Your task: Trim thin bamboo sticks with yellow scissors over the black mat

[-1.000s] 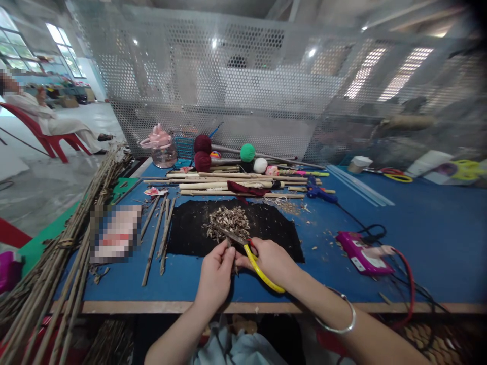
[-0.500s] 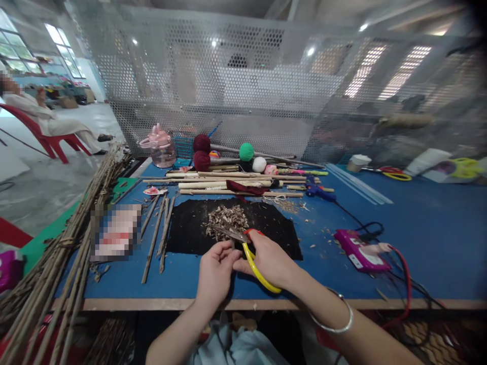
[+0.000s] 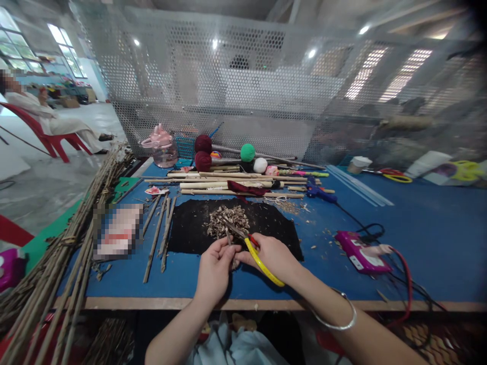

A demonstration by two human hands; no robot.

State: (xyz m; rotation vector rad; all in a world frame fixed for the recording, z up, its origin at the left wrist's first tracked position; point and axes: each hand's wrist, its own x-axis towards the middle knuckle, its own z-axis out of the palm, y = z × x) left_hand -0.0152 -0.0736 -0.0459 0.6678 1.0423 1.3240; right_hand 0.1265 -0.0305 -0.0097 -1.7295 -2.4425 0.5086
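My left hand (image 3: 216,264) pinches a short thin twig (image 3: 228,237) between thumb and fingers, its tip pointing up toward the chips. In my right hand (image 3: 272,257) is a pair of scissors (image 3: 262,263) with yellow and red handles, fingers wrapped round the grips. Its dark blades slant up and left, just beside the twig; whether they touch it I cannot tell. Behind both hands, a heap of small cut wood pieces (image 3: 228,219) lies on a black cloth (image 3: 186,228) on the blue table (image 3: 304,284).
Long bundled sticks (image 3: 72,238) cross the left side, near a few loose sticks (image 3: 155,243). Behind the cloth lie peeled sticks (image 3: 228,178), yarn balls (image 3: 247,152) and a blue glue gun (image 3: 315,190). A purple power strip (image 3: 359,251) with cables sits right. A person sits far left.
The scissor blades have swung a little upward and right, and their handles have shifted. The twig in my left hand now shows more clearly above the fingers.
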